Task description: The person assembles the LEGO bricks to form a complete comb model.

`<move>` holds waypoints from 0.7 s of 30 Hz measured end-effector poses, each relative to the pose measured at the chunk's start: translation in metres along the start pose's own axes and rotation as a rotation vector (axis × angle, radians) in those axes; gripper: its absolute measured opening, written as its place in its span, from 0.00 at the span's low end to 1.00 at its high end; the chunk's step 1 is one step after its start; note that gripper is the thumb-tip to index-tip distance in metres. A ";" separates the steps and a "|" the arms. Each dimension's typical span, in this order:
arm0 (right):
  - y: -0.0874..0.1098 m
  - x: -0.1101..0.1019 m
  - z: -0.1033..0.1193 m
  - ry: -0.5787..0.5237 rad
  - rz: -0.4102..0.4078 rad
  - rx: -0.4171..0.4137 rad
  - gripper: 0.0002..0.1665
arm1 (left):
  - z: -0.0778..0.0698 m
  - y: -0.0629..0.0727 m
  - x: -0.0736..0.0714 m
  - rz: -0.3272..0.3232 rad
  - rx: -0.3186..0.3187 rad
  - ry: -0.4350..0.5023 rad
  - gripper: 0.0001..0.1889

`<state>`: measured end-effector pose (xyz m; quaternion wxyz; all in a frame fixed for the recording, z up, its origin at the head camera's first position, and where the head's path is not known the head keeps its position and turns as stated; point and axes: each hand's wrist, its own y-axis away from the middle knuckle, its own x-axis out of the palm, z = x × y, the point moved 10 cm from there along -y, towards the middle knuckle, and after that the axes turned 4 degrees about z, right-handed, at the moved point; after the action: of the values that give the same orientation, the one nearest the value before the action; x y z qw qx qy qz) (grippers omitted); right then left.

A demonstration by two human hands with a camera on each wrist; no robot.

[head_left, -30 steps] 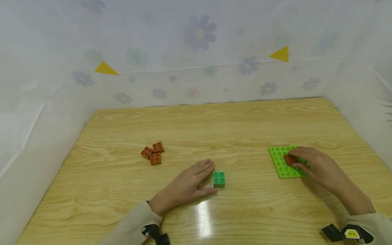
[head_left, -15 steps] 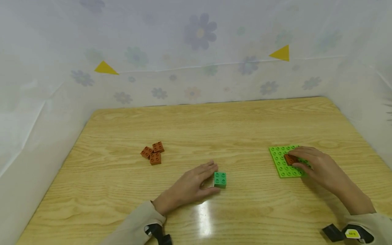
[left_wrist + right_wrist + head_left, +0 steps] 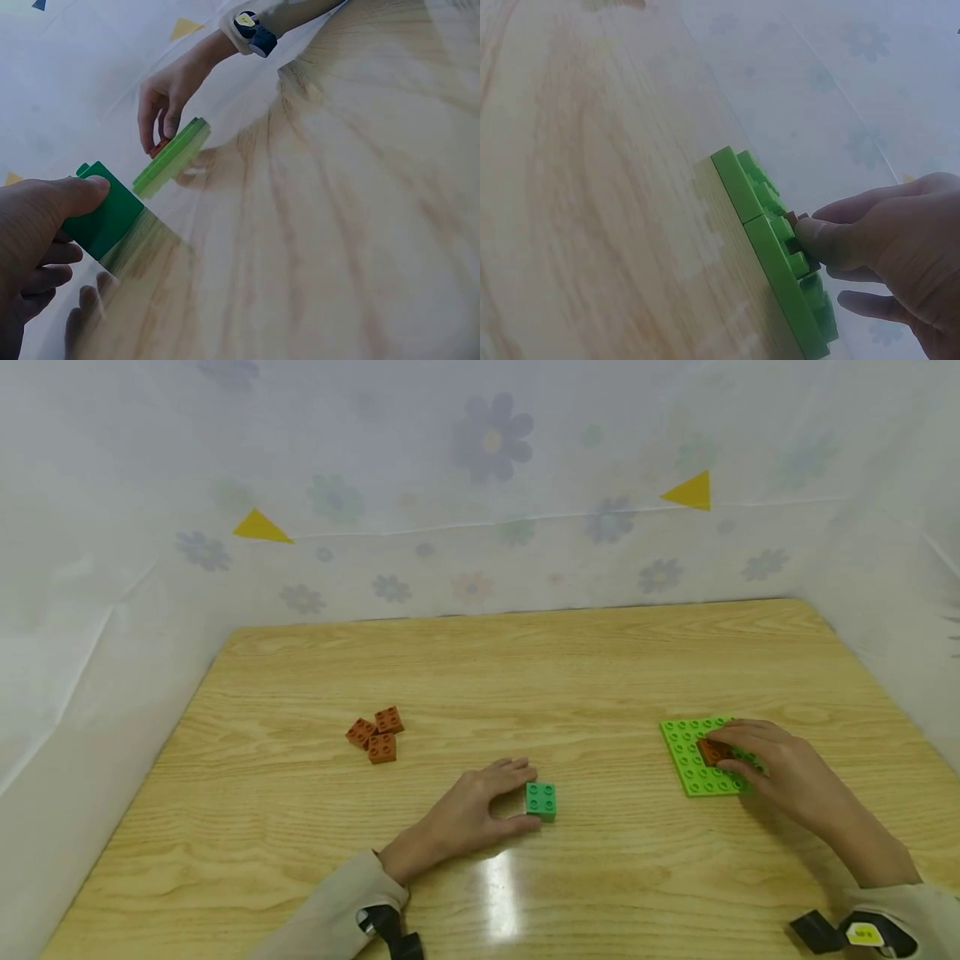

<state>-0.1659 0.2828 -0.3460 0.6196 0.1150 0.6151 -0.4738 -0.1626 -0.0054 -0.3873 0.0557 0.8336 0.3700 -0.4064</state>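
My left hand is at the middle of the table, thumb and fingers around the near-left side of a green two-by-two toy building block. In the left wrist view the thumb lies against a face of that block, which stands on the tabletop. Over on the right, my right hand pinches a reddish-brown building block on a light green studded baseplate. In the right wrist view the thumb mostly hides the brown block, which sits low among the studs of the baseplate.
Three more reddish-brown blocks lie close together on the left part of the wooden table. A pale flowered cloth hangs behind the table and along both sides, with two yellow triangles on it.
The left hand has slid slightly right, together with the green block, and its fingers have drawn in closer. The right hand stays on the brown block.
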 end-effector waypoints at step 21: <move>-0.005 -0.005 0.003 0.022 -0.027 -0.036 0.40 | 0.001 0.002 -0.010 -0.069 0.016 -0.027 0.30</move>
<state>-0.1662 0.2804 -0.3390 0.6084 0.1005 0.6318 -0.4697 -0.1658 -0.0133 -0.3816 0.0401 0.8153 0.3943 -0.4221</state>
